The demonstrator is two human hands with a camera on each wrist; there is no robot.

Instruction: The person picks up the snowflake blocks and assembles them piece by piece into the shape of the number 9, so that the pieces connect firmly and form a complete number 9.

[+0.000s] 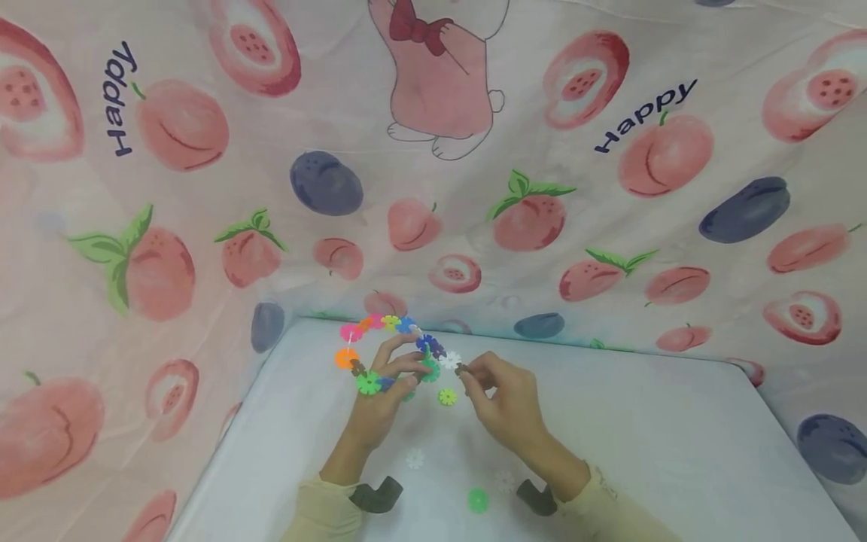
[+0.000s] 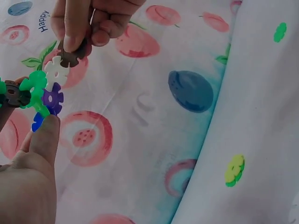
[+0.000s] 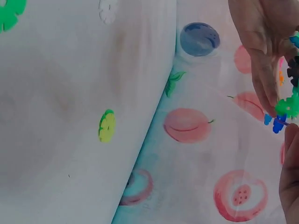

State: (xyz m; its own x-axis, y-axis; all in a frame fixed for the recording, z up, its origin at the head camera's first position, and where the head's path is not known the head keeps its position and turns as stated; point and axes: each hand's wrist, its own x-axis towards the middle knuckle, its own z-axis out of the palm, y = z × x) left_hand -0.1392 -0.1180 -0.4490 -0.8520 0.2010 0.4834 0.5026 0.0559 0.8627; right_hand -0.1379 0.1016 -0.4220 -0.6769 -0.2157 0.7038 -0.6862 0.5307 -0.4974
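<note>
A chain of notched plastic snowflake discs [image 1: 369,382] in orange, pink, green, blue and other colours loops around my left hand [image 1: 379,406]. That hand grips it near a green disc [image 2: 35,84], with the thumb [image 2: 46,135] right at the blue and purple discs [image 2: 53,98]. My right hand [image 1: 511,403] pinches a dark brown disc [image 2: 70,57] between thumb and fingers. The brown disc meets a white disc [image 1: 450,360] at the chain's right end. In the right wrist view, the right hand's view of the brown disc is cut off by the frame edge.
On the white table [image 1: 609,436] lie a yellow disc [image 1: 447,397] over a green one, a green disc [image 1: 478,500] nearer me, and pale discs [image 1: 415,458]. Fruit-printed cloth [image 1: 447,188] rises behind and beside the table. Dark straps [image 1: 377,495] sit at both wrists.
</note>
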